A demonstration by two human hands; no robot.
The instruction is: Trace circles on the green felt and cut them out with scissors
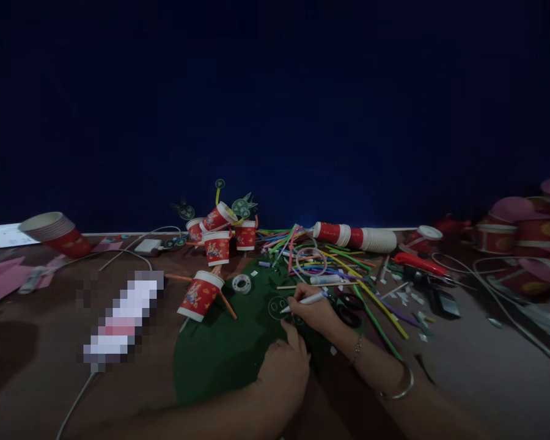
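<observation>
My right hand [315,313] is closed round a white marker pen [304,300], its tip resting on a drawn circle on a dark green sheet [220,354] that lies on the brown table. My left hand [282,370] lies on the green sheet just below the pen, fingers curled and pressing the sheet down. Black scissors [348,308] lie just right of my right hand. A red paper cup [200,296] with an orange straw stands tilted left of the circle, and a tape roll [241,283] sits beside it.
Several red cups [217,235] with green cut-outs stand at the back. Coloured straws [330,263] are scattered right of them, beside a lying cup stack [357,237]. Another cup stack [57,233] lies far left, pink paper [0,278] near it. Cables [499,293] and pink bowls [522,229] fill the right.
</observation>
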